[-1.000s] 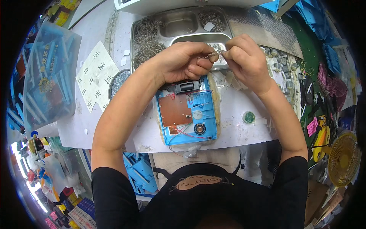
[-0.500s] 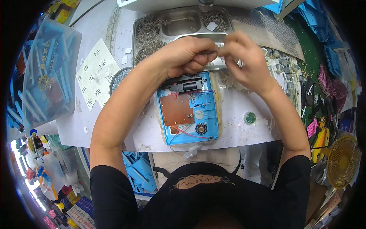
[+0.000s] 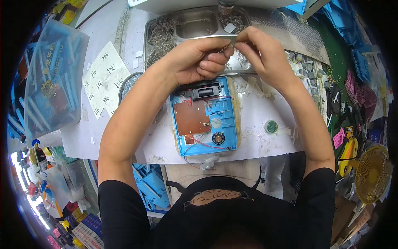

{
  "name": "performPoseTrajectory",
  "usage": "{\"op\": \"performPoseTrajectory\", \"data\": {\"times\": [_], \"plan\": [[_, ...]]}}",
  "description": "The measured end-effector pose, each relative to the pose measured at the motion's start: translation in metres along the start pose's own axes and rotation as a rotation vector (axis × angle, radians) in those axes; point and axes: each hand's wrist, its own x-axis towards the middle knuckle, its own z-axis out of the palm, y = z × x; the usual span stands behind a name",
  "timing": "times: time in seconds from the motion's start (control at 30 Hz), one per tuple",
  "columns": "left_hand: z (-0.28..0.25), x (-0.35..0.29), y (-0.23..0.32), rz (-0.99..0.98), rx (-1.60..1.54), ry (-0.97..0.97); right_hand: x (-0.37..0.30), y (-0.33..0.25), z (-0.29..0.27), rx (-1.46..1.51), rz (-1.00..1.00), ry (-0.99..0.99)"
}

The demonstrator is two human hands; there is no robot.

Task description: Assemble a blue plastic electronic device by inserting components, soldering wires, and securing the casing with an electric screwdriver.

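Observation:
Over the compartmented steel tray [image 3: 198, 25], my left hand [image 3: 203, 58] is closed, its fingers curled and the thumb toward the index finger. My right hand [image 3: 262, 50] meets it from the right in a pinch. Whatever sits between the fingertips is too small to make out. Small thin metal pieces [image 3: 161, 33] fill parts of the tray. Below my hands lies an opened blue plastic housing [image 3: 233, 124] on a padded mat. It holds a brown circuit board [image 3: 190, 118], a black module [image 3: 206, 92], a round speaker [image 3: 218, 138] and loose red wires.
A translucent bin [image 3: 56, 87] of blue parts stands at the left, beside a marked paper sheet [image 3: 105, 76] and a round dish [image 3: 126, 88]. Small grey-white parts [image 3: 306, 70] and a green round item [image 3: 271, 127] lie right. A yellow fan [image 3: 372, 176] stands beyond the table.
Both hands have shifted slightly up and left, still close together. The right fingers have drawn into a tighter pinch. The blue housing has barely moved.

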Motion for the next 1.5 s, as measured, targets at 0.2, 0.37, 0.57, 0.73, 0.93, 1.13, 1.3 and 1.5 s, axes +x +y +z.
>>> {"op": "performPoseTrajectory", "data": {"times": [0.2,0.37,0.57,0.73,0.93,1.13,1.3,1.5], "plan": [[-0.006,0.002,-0.004,0.075,0.088,-0.055,-0.014,0.032,0.004,-0.315,-0.285,-0.080],[0.019,-0.001,-0.026,0.829,1.413,0.468,-0.015,0.008,-0.008,0.239,0.269,-0.076],[0.028,-0.005,-0.033,0.890,1.464,0.504,-0.011,-0.003,-0.007,0.512,0.441,-0.281],[0.030,-0.014,-0.024,0.349,0.640,0.239,-0.014,-0.011,-0.014,0.563,0.328,-0.174],[0.011,-0.011,-0.019,0.016,-0.086,-0.078,-0.014,-0.005,-0.007,0.051,-0.348,0.067],[0.028,-0.008,-0.019,0.137,0.285,0.162,-0.013,-0.012,-0.008,0.221,-0.156,0.080],[0.026,-0.005,-0.031,0.594,0.887,0.338,-0.004,-0.013,-0.022,0.756,0.643,-0.281],[0.027,-0.010,-0.017,0.245,0.447,0.045,-0.008,-0.009,-0.014,0.630,0.386,-0.263]]}}
